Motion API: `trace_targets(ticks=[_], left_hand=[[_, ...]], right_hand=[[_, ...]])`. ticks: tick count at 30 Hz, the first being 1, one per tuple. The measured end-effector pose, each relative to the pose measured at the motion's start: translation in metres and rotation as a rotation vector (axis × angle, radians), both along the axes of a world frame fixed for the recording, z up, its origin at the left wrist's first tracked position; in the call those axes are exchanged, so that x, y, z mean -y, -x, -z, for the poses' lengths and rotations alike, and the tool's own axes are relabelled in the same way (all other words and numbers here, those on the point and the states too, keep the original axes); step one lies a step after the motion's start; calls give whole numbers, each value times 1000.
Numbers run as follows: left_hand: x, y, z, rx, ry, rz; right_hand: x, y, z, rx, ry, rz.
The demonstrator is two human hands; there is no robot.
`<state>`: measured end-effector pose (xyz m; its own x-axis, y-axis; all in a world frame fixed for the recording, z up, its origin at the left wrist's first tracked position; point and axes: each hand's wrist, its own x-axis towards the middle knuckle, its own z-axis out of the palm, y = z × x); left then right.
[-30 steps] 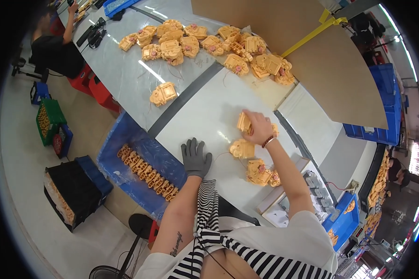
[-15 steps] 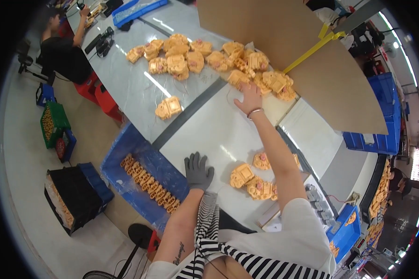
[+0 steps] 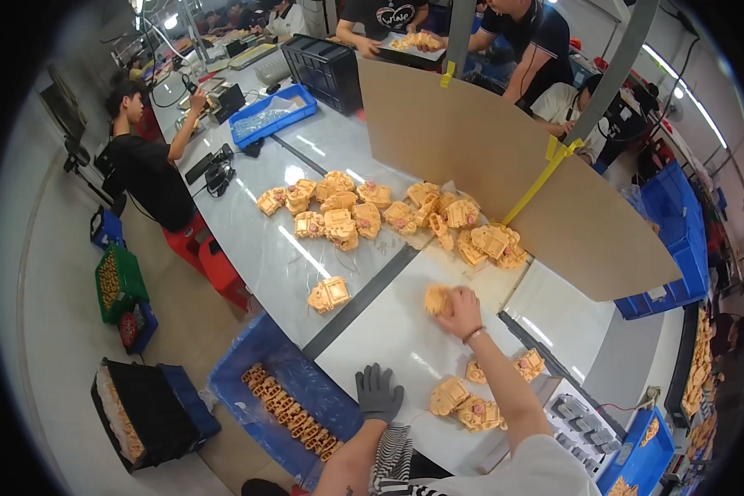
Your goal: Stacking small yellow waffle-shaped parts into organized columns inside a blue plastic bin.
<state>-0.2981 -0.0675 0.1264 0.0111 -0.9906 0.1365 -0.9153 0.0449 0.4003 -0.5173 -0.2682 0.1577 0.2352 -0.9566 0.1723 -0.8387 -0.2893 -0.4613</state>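
Observation:
My right hand [image 3: 462, 312], bare with a bracelet at the wrist, is closed on an orange plastic housing [image 3: 436, 300] over the white work surface; the part is blurred. My left hand [image 3: 379, 394], in a grey glove, rests with fingers spread on the near left edge of the table and holds nothing. Several similar orange housings with thin wires and pinkish bits form a pile [image 3: 339, 217] on the left and another pile [image 3: 492, 242] on the right. One lone housing [image 3: 329, 294] lies left of the dark strip. A few more housings [image 3: 450, 397] sit beneath my right forearm.
A blue bin [image 3: 231, 388] with rows of small orange parts stands left of the table. A brown board [image 3: 488, 132] with yellow tape rises behind the piles. A box with grey blocks [image 3: 583, 422] is at right. Co-workers [image 3: 153, 178] are at the far side and left.
My right hand has come back from the right-hand pile with an orange housing in it. The view has tilted up, showing more of the far side. My left hand stays at the table edge.

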Motion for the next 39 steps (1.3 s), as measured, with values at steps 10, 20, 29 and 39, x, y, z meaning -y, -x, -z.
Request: trace_targets(ticks=[10,20,29,39], left_hand=[[4,-3,-1,-2,39,-14],[1,-1,1,-14,29,-2],[3,0,2,-4,1,2],[3,-1,-2,-30,8,10]], right_hand=[[-78,56,-16,-39,-26,-59],[104,43,-42,-40,-146,622],[130,37,-6,-126,-74,801],[99,56,19,-271,-122,845]])
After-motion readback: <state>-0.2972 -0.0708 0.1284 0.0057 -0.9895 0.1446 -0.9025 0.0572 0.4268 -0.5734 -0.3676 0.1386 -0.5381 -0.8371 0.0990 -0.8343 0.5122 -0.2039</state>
